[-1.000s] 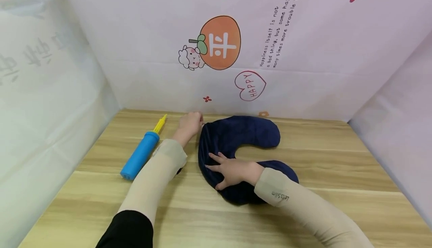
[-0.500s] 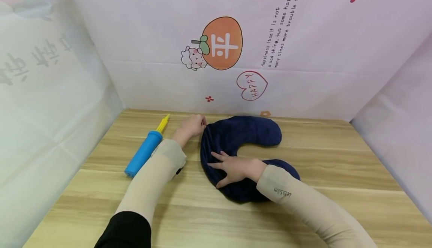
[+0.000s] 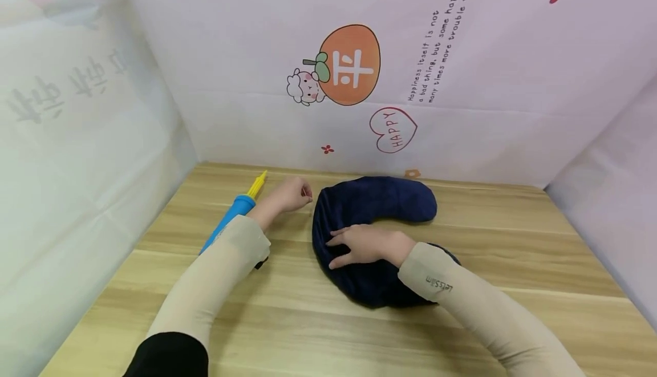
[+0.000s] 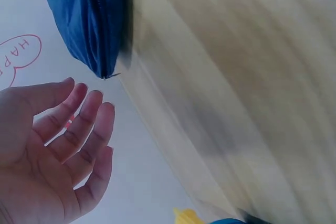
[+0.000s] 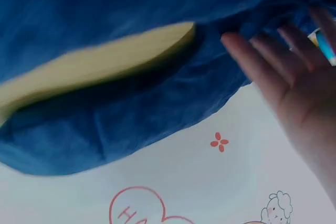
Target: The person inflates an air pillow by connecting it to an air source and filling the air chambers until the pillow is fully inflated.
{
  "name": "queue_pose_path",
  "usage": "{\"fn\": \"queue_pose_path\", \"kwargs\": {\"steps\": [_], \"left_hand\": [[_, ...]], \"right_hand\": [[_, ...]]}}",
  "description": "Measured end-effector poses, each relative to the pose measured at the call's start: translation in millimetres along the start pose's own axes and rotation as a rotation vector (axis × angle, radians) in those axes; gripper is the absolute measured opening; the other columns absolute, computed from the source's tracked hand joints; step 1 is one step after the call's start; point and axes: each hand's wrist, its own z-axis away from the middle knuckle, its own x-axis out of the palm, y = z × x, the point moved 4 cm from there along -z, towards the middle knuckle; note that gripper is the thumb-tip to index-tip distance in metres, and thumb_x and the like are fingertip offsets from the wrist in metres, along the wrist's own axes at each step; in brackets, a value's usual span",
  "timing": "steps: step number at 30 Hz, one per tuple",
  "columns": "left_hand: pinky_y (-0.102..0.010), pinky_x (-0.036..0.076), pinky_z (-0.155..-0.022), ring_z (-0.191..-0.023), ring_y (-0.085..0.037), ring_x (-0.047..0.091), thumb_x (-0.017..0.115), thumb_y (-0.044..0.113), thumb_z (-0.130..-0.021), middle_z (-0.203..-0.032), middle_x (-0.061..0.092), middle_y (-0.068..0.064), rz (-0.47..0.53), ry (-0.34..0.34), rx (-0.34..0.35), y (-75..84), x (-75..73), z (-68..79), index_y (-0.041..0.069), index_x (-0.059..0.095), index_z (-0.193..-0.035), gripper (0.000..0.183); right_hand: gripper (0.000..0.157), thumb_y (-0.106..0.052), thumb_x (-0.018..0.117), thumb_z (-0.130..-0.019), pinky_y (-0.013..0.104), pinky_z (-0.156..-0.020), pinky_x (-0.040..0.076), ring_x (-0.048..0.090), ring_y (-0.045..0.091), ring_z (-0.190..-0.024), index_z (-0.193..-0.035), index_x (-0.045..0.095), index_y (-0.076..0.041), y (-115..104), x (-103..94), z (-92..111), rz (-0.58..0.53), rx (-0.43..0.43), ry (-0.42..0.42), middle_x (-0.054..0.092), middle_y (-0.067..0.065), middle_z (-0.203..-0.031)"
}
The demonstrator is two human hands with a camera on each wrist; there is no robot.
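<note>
A navy velvety U-shaped neck pillow (image 3: 410,200) lies on the wooden table, its opening toward the right. Along its outer edge runs a zipper (image 4: 97,14), closed up to a small pull at the tip in the left wrist view. My left hand (image 3: 290,194) is just left of the pillow's far corner, apart from it. The left wrist view shows that hand's fingers (image 4: 86,121) loosely bent, with nothing between them. Over the curved middle of the pillow is my right hand (image 3: 364,244), palm down with fingers spread; the right wrist view shows its palm (image 5: 310,98) holding nothing.
A blue hand pump (image 3: 228,217) with a yellow nozzle (image 3: 258,183) lies left of the pillow, partly covered by the left forearm. A printed white sheet (image 3: 246,126) stands behind the table (image 3: 287,331), and more sheeting hangs at both sides.
My left hand has drawn away from the pillow's far corner, and its pinching fingers have loosened. My right hand has shifted slightly on the pillow. The head view has turned a little left.
</note>
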Motion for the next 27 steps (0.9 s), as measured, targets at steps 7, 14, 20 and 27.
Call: {"fn": "queue_pose_path", "kwargs": {"steps": [7, 14, 20, 27], "left_hand": [[-0.038, 0.053, -0.083, -0.088, -0.022, 0.062, 0.065, 0.017, -0.102, -0.1, 0.07, -0.008, -0.032, -0.027, -0.002, -4.6, 6.6, 9.4, 0.006, 0.073, -0.107, 0.014], [-0.038, 0.052, -0.081, -0.087, -0.02, 0.062, 0.066, 0.015, -0.101, -0.098, 0.069, -0.006, -0.025, -0.045, 0.026, -1.3, 9.5, 20.5, 0.007, 0.074, -0.104, 0.011], [-0.036, 0.053, -0.081, -0.085, -0.019, 0.062, 0.067, 0.014, -0.1, -0.096, 0.069, -0.005, -0.048, -0.061, 0.055, -0.3, 17.3, 26.5, 0.008, 0.074, -0.101, 0.009], [-0.034, 0.051, -0.076, -0.078, -0.017, 0.059, 0.067, 0.015, -0.101, -0.093, 0.07, -0.001, -0.028, -0.036, 0.058, 12.3, 20.5, 34.3, 0.009, 0.073, -0.098, 0.01]], "right_hand": [[0.041, -0.043, 0.069, -0.098, 0.041, -0.093, 0.054, 0.069, 0.027, -0.105, -0.122, 0.074, -0.01, -11.0, -3.9, -8.9, 0.049, 0.032, 0.193, 0.071, 0.009, -0.117], [0.043, -0.047, 0.075, -0.092, 0.042, -0.088, 0.054, 0.066, 0.028, -0.089, -0.111, 0.077, -0.009, -18.9, 4.3, -14.3, 0.127, 0.053, 0.287, 0.066, 0.007, -0.103], [0.03, -0.04, 0.08, -0.09, 0.034, -0.07, 0.055, 0.058, 0.022, -0.08, -0.096, 0.075, -0.011, -25.6, 8.5, -15.8, 0.148, 0.013, 0.322, 0.06, 0.004, -0.093], [0.023, -0.014, 0.074, -0.094, 0.026, -0.055, 0.035, 0.041, 0.011, -0.054, -0.075, 0.061, -0.013, -13.2, 3.6, -13.1, -0.05, 0.031, 0.288, 0.047, -0.002, -0.066]]}}
